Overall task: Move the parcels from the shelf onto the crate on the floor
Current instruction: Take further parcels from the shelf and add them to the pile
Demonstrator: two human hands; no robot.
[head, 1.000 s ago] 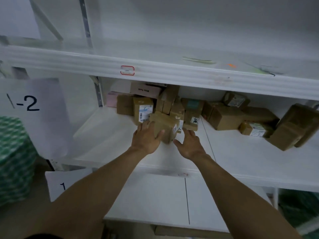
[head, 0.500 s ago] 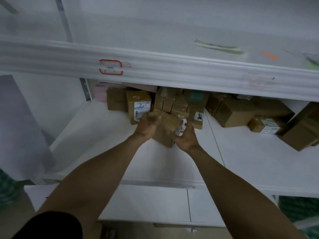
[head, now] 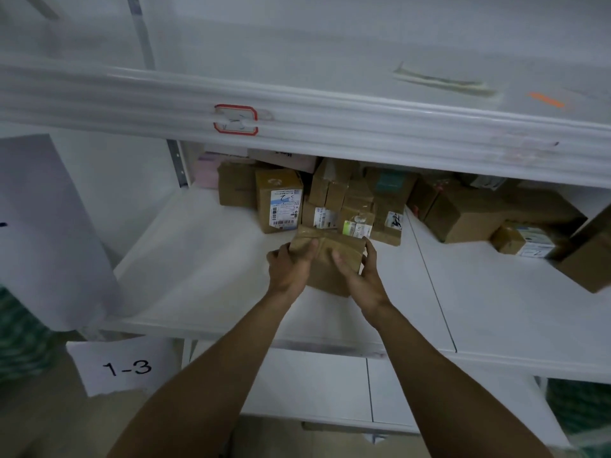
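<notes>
Because the parcel [head: 334,259] looks bulky, we clasp it with left hand [head: 288,267] at its nine o'clock, right hand [head: 362,276] at three, fingers [head: 309,251] curled over its edges, six o'clock of the pile [head: 334,193] on the shelf [head: 198,259].

White shelving [head: 330,120], dim brown floor [head: 43,424]

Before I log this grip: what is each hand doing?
Left hand: grips the brown parcel by its left side.
Right hand: grips the same parcel by its right side.
</notes>
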